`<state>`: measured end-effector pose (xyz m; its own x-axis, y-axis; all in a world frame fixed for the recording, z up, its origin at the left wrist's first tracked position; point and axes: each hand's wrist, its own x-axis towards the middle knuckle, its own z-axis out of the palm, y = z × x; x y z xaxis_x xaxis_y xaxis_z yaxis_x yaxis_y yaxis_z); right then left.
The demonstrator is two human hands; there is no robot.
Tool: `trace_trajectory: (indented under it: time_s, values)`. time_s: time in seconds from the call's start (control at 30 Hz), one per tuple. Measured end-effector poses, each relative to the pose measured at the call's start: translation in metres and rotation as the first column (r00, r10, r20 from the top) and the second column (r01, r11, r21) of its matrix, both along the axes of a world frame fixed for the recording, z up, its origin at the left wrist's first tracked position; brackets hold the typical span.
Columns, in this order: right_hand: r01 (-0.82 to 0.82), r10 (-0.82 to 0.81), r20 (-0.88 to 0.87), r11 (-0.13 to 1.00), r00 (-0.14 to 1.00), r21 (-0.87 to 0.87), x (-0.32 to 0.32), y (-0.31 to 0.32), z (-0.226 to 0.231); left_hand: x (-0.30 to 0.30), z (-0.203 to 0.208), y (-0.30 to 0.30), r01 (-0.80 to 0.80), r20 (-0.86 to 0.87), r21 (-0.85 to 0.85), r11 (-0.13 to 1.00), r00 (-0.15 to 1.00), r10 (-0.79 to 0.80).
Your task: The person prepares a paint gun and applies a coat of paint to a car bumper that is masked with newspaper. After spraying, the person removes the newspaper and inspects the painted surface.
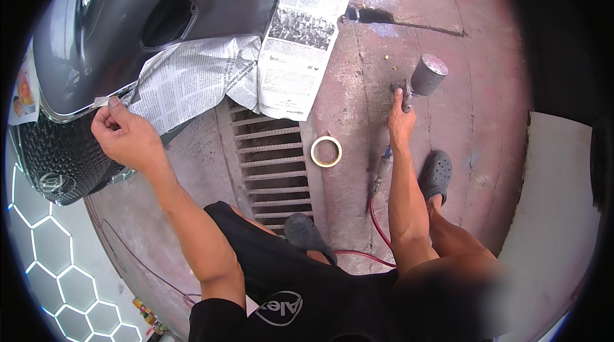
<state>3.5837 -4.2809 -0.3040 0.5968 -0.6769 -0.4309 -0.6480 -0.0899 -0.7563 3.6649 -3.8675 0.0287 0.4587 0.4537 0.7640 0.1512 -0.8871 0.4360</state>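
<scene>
Head view: right hand [401, 122] partly hides spray gun [427, 78].

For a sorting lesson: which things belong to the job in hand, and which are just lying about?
Likely belong:
spray gun, held by right hand
red hose
pale strip, pinched by left hand
newspaper
dark car
tape roll

Seemingly just lying about:
pale panel
small colourful objects
</scene>
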Motion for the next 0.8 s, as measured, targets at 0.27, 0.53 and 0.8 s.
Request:
trace_trajectory:
  time_s: [0.27, 0.53, 0.8]
  values:
    - [0.076, -0.067, 0.171, 0.996, 0.983, -0.049, -0.006, -0.011, 0.004, -0.023, -0.033, 0.013, 0.141, 0.026, 0.091, 0.986, 0.989, -0.144]
    - [0.008, -0.041, 0.138, 0.973, 0.99, 0.231, -0.009, -0.015, 0.017, -0.036, -0.042, 0.017, 0.486, -0.069, -0.045, 0.873, 0.87, -0.488]
    - [-0.004, -0.014, 0.11, 0.987, 0.994, 0.163, -0.007, -0.01, 0.013, -0.033, -0.028, -0.007, 0.389, -0.254, -0.06, 0.919, 0.884, -0.391]
